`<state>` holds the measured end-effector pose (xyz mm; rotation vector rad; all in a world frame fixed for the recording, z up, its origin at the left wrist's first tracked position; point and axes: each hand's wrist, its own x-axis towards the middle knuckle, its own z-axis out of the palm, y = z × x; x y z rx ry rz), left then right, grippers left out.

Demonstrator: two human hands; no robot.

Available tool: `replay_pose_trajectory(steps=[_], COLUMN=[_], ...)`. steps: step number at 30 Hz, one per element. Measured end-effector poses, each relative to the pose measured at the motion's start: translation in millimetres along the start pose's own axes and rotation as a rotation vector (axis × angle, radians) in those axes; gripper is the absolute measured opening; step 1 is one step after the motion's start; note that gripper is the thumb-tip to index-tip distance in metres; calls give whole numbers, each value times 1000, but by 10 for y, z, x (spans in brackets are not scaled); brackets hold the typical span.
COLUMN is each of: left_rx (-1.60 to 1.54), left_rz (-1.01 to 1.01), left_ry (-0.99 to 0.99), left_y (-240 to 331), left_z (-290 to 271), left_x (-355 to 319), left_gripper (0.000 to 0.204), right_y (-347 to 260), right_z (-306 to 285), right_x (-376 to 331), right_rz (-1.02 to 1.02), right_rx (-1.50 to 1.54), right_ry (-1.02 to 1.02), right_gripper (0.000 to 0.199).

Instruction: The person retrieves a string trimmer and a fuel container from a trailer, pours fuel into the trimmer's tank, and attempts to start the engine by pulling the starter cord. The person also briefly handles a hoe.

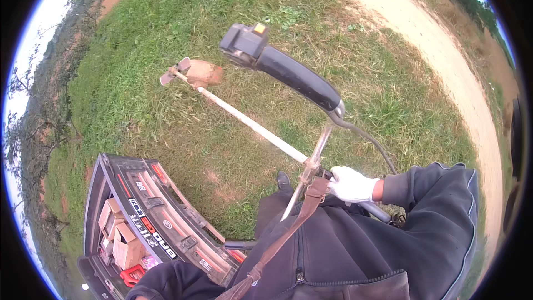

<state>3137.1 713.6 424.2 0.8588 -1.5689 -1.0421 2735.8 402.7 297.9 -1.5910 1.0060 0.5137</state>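
A brush cutter [252,125] hangs across my front on a brown shoulder strap [272,255]. Its pale shaft runs out to a cutting head [176,72] with a blade and a worn orange-brown guard [204,73], low over the grass. In a white glove, my right hand [351,184] is closed at the shaft, beside the handlebar clamp [311,168] and the strap's hook; its fingertips are partly hidden. A black handle grip [300,80] with a switch housing rises at the handlebar's far end, with no hand on it. Of my left arm only the dark sleeve [177,280] shows; that hand lies beyond the lower edge.
To the left stands a pickup truck bed with its dark tailgate [150,205]; inside are cardboard boxes [127,247] and a red container [132,275]. Grass [222,200] covers the ground around my shoe [283,181]. A pale dirt track [422,33] curves along the right.
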Motion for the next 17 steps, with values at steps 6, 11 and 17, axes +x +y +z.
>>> replay_pose_trajectory(steps=[6,11,17], left_rx=[-38,-61,-118], left_rz=[105,149,46], left_ry=[-178,-234,-439], left_y=[353,7,-297], left_z=[-47,-353,-656], left_x=[-35,-219,371], left_gripper=[60,61,65], right_y=[162,59,17], right_z=[-55,-232,-621], right_x=[511,812,990], right_rz=[-74,-135,-66], right_rx=[130,67,201], right_ry=[41,112,183], right_gripper=[43,39,22])
